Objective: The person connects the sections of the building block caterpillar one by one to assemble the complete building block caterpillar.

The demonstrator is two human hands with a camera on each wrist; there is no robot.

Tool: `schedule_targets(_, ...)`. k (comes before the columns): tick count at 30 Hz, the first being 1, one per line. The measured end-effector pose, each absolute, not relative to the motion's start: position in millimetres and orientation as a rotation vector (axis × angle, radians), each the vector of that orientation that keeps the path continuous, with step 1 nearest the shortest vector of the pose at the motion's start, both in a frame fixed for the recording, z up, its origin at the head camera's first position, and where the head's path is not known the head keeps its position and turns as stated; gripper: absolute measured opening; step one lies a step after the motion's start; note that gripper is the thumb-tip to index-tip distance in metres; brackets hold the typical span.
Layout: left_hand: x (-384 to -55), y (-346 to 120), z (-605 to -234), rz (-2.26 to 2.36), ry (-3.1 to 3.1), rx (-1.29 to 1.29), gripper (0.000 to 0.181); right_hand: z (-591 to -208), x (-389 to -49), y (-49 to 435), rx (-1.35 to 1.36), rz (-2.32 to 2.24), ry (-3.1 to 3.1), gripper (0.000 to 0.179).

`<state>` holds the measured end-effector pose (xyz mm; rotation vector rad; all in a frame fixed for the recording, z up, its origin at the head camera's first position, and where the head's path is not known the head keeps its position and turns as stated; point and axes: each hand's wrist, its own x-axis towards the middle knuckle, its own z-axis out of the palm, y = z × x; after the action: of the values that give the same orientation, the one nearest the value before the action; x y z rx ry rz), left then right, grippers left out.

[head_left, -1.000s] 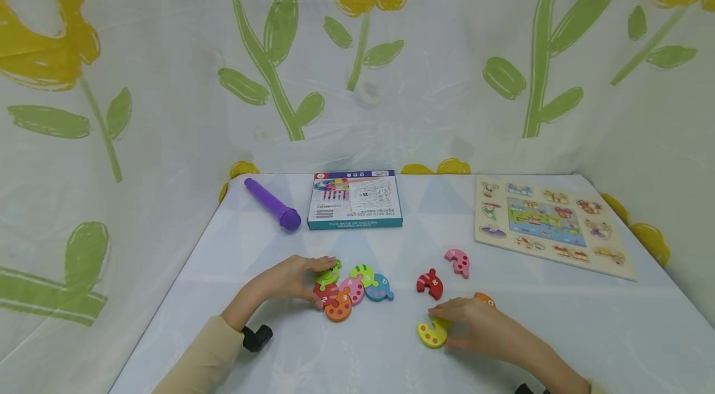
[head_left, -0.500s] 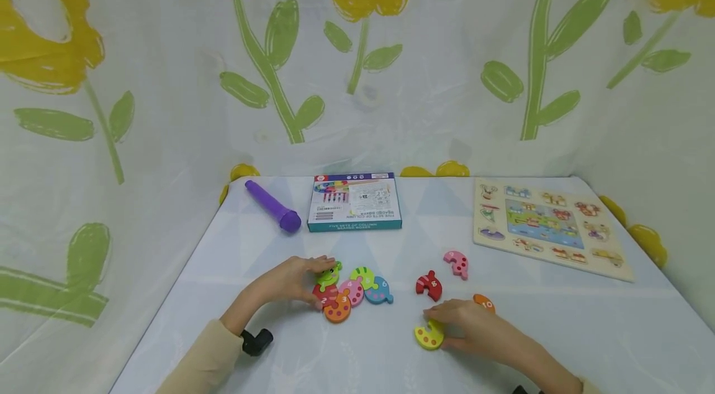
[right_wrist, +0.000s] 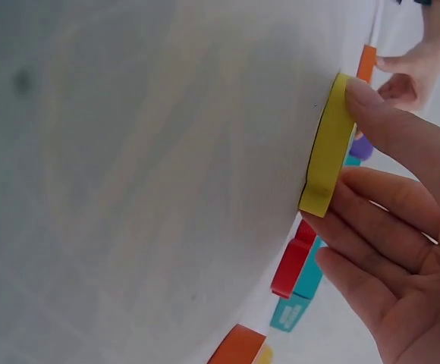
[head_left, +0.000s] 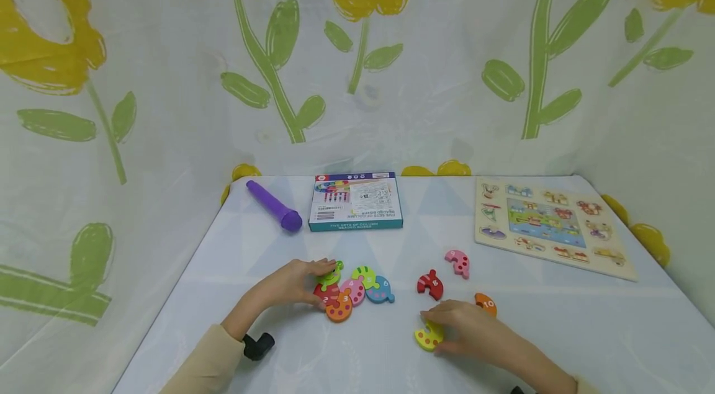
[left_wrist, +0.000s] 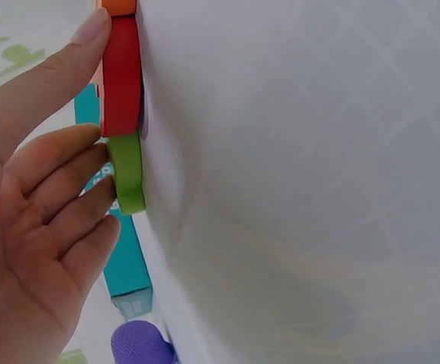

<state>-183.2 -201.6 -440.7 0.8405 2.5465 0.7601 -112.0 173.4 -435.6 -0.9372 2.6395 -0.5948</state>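
Joined wooden number puzzle pieces (head_left: pixel 339 307) form a curved caterpillar on the table, from a green head (head_left: pixel 329 278) through red, orange, pink and lime to a blue piece (head_left: pixel 380 290). At its left end, my left hand (head_left: pixel 296 282) holds the red piece (left_wrist: pixel 121 76) and the head between thumb and fingers. My right hand (head_left: pixel 469 327) pinches a yellow dotted piece (head_left: pixel 429 337), thumb on one end and fingers at the other. Beyond that hand lie a red piece (head_left: pixel 430 285) marked 8, a pink piece (head_left: pixel 458 262) and an orange piece (head_left: pixel 487 303) marked 10.
A purple toy microphone (head_left: pixel 274 205) lies at the back left, beside a flat box (head_left: pixel 355 203) with a teal edge. Back right, a wooden picture puzzle board (head_left: pixel 550 226) lies at an angle. A flowered curtain (head_left: pixel 436 71) encloses the table's back and sides.
My right hand has shifted slightly left with the yellow piece, uncovering more of the orange 10 piece. The left hand stays at the caterpillar's head end.
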Motion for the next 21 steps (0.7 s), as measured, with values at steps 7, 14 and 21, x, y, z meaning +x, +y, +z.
schedule_targets(7,-183.1,-201.2,-440.1,0.790,2.535,0.827,0.077,-435.3,-113.3,169.6,-0.979,-0.580,2.653,0.049)
schedule_targets(14,-183.9,-200.9,-441.7,0.819,2.524,0.819,0.077,-432.9,-118.2,160.2,-1.001,-0.581,2.657,0.049)
schedule_targets(21,-184.4,-200.9,-442.9,0.823,2.523,0.807,0.076,-427.1,-125.5,149.0,-1.019,-0.605,2.638,0.051)
